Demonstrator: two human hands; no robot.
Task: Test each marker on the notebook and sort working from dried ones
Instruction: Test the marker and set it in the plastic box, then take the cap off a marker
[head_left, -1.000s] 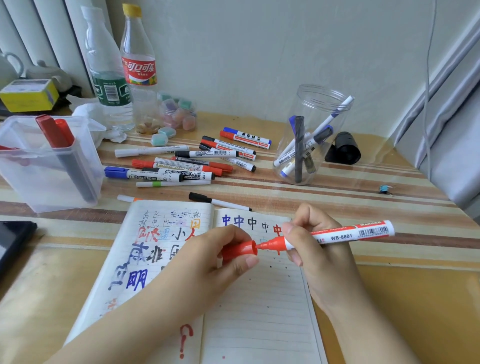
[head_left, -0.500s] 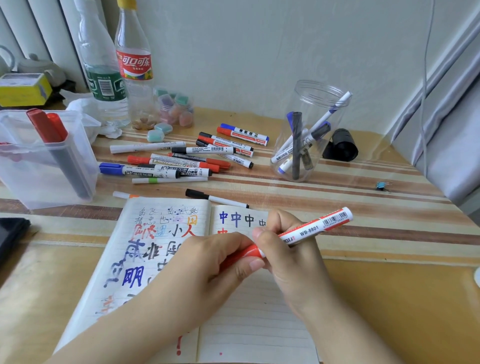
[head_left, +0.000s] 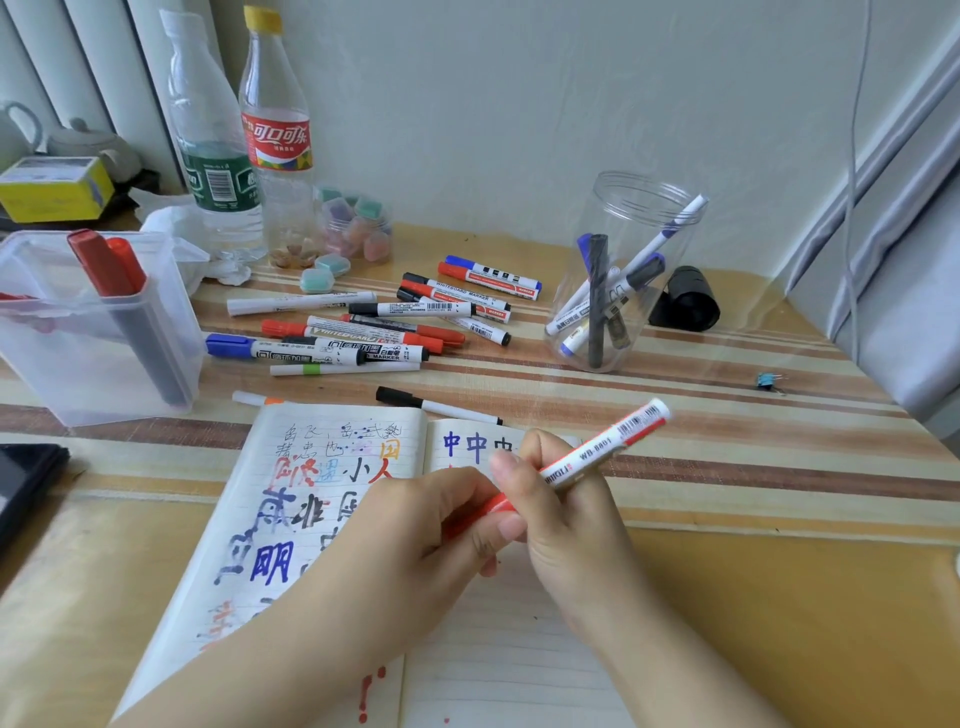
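A red marker (head_left: 597, 457) sat just right of the frame's centre, tilted with its white barrel and barcode end pointing to the upper right. The right hand (head_left: 566, 525) was curled around the barrel, with the forefinger laid along it. The left hand (head_left: 436, 535) gripped the red cap end, thumb and fingers closed over it, so both hands met on the marker. They were held above an open notebook (head_left: 322, 519) that filled the lower centre, its left page crowded with red, blue and black characters and its right page bearing a row of characters along the top.

Just above the notebook lay a thin black-capped pen (head_left: 436, 405). Farther up, in the middle of the frame, a loose pile of markers (head_left: 384, 327) lay spread on the striped table (head_left: 727, 571). To the upper right of centre stood a clear round jar (head_left: 623, 270) holding several markers upright or leaning. At the left edge stood a clear square tub (head_left: 98, 332) with two red-capped markers leaning inside.

Behind the pile, in the upper left, stood two plastic bottles (head_left: 244, 140), one with a green label and one with a red label. A black roll (head_left: 685, 299) lay beside the jar, and a small blue clip (head_left: 766, 380) lay at the right.
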